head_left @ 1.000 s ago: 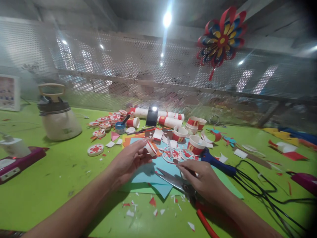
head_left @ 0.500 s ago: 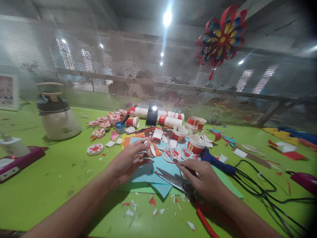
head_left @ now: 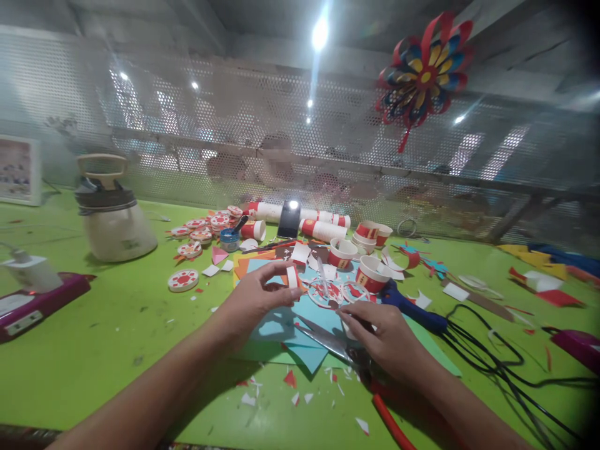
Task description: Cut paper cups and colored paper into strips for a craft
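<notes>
My left hand (head_left: 262,294) is closed around a small round piece of paper cup (head_left: 292,278), with a white band and red on it, held on edge between thumb and fingers. My right hand (head_left: 387,334) hovers low over the scissors (head_left: 328,344), its fingertips pinched together; what they hold, if anything, is hard to make out. The scissor blades lie partly apart on the light blue paper (head_left: 276,315), and the red handle (head_left: 391,422) shows below my wrist. Just beyond my right fingertips lie red-and-white cut paper rings (head_left: 323,292).
Paper cups (head_left: 372,274) and a blue-handled tool (head_left: 415,309) with black cables stand close by on the right. Several decorated discs (head_left: 183,280), a blue jar (head_left: 229,239), a phone (head_left: 289,219) and stacked cups lie behind. A jug (head_left: 115,225) and power strip (head_left: 44,303) are left.
My left hand has turned the cup piece so its white band faces me, and the thumb now presses on it from below. My right hand stays nearly still.
</notes>
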Demonstrator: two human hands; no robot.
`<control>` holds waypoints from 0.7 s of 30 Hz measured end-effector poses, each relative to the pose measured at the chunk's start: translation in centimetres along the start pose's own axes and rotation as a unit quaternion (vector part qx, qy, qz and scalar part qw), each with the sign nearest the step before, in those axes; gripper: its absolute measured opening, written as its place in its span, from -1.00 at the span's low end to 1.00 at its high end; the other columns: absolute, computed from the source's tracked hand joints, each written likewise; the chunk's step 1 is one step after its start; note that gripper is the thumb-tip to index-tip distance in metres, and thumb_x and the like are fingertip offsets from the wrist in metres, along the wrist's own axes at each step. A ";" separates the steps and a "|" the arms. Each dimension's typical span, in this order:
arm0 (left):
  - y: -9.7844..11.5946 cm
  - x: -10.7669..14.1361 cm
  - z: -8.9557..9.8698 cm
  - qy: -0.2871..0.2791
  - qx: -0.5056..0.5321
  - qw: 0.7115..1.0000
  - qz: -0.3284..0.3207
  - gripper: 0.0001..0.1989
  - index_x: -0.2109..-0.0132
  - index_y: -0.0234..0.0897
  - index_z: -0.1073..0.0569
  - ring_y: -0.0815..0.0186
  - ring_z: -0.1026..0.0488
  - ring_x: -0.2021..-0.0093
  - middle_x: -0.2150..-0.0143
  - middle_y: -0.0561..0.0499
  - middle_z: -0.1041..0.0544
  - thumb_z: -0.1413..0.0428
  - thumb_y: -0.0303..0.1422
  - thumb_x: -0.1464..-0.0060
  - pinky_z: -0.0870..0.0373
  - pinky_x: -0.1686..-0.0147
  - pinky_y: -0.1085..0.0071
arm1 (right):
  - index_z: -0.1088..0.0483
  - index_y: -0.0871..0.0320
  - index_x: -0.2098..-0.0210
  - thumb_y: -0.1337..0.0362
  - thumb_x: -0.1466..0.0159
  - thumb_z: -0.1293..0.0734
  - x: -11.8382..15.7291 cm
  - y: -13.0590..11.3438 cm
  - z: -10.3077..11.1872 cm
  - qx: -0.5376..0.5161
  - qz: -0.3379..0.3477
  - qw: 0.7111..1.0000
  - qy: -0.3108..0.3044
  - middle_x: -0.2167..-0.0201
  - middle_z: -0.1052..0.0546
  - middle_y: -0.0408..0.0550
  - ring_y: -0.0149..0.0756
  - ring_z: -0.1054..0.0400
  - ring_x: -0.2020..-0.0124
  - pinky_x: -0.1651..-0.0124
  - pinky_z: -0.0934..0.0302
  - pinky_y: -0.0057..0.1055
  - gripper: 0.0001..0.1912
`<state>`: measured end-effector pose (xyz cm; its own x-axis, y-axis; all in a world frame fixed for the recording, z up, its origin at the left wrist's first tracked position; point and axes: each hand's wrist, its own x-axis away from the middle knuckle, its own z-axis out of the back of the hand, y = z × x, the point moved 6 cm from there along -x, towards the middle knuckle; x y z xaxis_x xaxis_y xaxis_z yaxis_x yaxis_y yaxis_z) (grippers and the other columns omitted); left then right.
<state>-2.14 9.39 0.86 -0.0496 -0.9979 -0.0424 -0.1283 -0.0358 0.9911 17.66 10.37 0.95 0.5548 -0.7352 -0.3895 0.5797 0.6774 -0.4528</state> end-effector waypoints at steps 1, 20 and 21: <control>0.1 0.0 0.0 0.007 -0.006 1.000 -0.003 -0.48 -0.01 -0.27 -0.44 0.31 -0.45 0.34 0.24 -0.06 -0.54 -0.31 -0.41 0.17 -0.35 0.28 0.38 | -0.51 0.22 0.26 0.29 -0.32 -0.20 0.0 0.0 0.0 0.000 0.001 1.000 -0.001 0.34 -0.61 0.03 -0.24 -0.46 0.35 0.28 -0.26 -0.31 -0.75; 0.4 0.1 -0.4 -0.012 -0.060 0.998 -0.021 -0.52 -0.03 -0.28 -0.42 0.26 -0.43 0.31 0.19 -0.10 -0.49 -0.25 -0.33 0.09 -0.37 0.33 0.35 | -0.51 0.20 0.28 0.29 -0.32 -0.21 0.2 -0.1 0.2 0.005 0.005 1.000 0.008 0.36 -0.61 0.00 -0.26 -0.46 0.36 0.29 -0.27 -0.35 -0.76; 0.3 0.1 -0.4 -0.016 -0.055 0.998 -0.020 -0.52 -0.03 -0.27 -0.42 0.25 -0.43 0.30 0.16 -0.12 -0.49 -0.25 -0.35 0.09 -0.37 0.31 0.33 | -0.51 0.19 0.27 0.29 -0.31 -0.21 0.2 -0.1 0.2 0.006 0.006 1.000 0.009 0.36 -0.61 0.00 -0.26 -0.46 0.36 0.29 -0.27 -0.35 -0.76</control>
<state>-1.82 9.26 1.18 -0.0775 -0.9934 -0.0851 -0.0222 -0.0836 0.9963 17.83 10.18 1.11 0.5512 -0.7268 -0.4098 0.5797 0.6868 -0.4384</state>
